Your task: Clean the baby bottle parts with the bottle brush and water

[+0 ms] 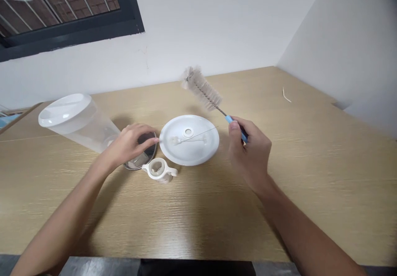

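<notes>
My right hand grips the blue handle of a bottle brush, its pale bristles raised and pointing up to the left. My left hand reaches over a shiny round metal dish, fingers stretched out and thumb apart, and I see nothing in it. Its fingertips come close to the left rim of a white plate-like piece with a round ring in its middle. Across that piece lies a thin wire-stemmed brush. Just below stands a white two-handled plastic part with a round opening.
A tall translucent plastic container with a white top leans or stands at the left, partly behind my left hand. A small bent pale strip lies at the back right of the wooden table. White walls and a barred window bound the back.
</notes>
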